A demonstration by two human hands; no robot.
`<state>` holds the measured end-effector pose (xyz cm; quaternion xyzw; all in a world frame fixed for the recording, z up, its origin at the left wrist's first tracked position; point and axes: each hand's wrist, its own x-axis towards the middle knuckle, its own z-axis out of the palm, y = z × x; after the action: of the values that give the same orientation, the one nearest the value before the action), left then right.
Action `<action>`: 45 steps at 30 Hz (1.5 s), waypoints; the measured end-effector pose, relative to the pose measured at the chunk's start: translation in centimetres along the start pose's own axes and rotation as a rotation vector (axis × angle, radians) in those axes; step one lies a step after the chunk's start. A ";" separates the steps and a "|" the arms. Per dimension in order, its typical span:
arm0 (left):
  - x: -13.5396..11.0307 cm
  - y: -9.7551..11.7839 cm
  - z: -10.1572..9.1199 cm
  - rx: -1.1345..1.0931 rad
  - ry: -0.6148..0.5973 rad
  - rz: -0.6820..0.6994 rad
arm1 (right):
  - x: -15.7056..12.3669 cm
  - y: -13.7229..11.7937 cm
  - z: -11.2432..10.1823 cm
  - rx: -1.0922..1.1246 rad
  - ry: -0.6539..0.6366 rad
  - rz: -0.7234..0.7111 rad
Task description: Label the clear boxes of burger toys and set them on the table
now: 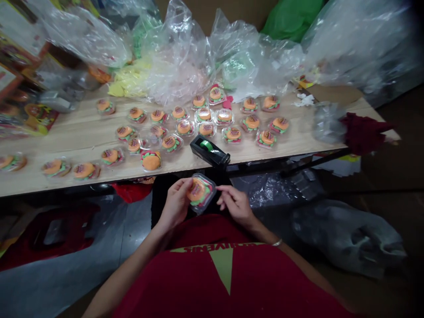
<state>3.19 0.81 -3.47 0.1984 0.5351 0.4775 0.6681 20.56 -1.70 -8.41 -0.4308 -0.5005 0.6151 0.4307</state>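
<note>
My left hand grips a clear plastic box with a toy burger inside, thumb on top, just in front of the table edge. Close by on the other side is my right hand, its index finger reaching to the box's right edge and the other fingers curled. Whether those curled fingers hold anything small is hard to make out. Beyond the box, a black tape dispenser with a green roll sits at the table's front edge. A burger without a visible label lies left of it.
Several more boxed toy burgers are spread over the wooden table. Clear plastic bags pile up along the back. Printed cartons stand at left; a dark red cloth lies at right. A red stool is below.
</note>
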 end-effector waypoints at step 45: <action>5.4 1.2 1.7 -0.116 0.065 0.184 | 6.4 -1.1 -3.7 0.001 0.183 -0.011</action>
<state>4.04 6.35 -4.81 0.1921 0.5076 0.5731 0.6140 22.59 5.54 -8.46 -0.4821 -0.4612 0.5711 0.4783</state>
